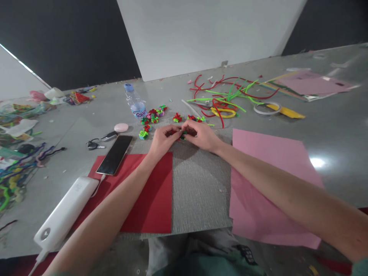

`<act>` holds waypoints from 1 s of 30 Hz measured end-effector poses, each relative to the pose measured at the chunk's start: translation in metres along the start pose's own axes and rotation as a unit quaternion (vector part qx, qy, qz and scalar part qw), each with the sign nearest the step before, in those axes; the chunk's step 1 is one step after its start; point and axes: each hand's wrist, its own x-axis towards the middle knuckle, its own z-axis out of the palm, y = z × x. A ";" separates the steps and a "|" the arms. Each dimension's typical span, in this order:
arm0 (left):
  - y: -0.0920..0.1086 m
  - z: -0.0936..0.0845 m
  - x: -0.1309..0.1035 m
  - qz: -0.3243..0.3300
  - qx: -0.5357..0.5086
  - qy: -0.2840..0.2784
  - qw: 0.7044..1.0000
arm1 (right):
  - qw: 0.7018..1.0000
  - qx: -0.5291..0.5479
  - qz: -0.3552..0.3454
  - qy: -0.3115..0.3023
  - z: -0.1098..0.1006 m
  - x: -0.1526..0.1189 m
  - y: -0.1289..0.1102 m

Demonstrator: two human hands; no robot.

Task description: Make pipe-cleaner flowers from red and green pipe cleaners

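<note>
My left hand (166, 138) and my right hand (199, 134) meet over the middle of the table, fingertips together. Between them is a small red and green piece (183, 135), mostly hidden by the fingers. Both hands are closed around it in a pinch. Just beyond the fingers lie small red and green fuzzy pieces, one of them a red and green flower shape (177, 117). More of these sit to the left, including a green and blue one (143, 135) and a cluster (155, 113) beside the water bottle (135, 101).
Red sheet (155, 195), phone (115, 155) and white power bank (66, 212) lie left; pink sheet (267, 165) lies right. Beyond are red and green stems (230, 92), yellow-handled scissors (223, 112), a tape roll (267, 108) and a yellow cutter (289, 112). Craft scraps (17, 176) lie far left.
</note>
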 end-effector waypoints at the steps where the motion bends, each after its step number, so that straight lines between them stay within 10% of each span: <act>1: 0.000 0.000 0.000 0.000 0.000 -0.001 1.000 | 1.000 0.000 0.000 -0.001 0.000 0.000 0.000; 30: -0.008 0.005 0.001 0.066 0.110 0.011 0.992 | 1.000 0.013 0.012 0.003 -0.001 0.003 0.001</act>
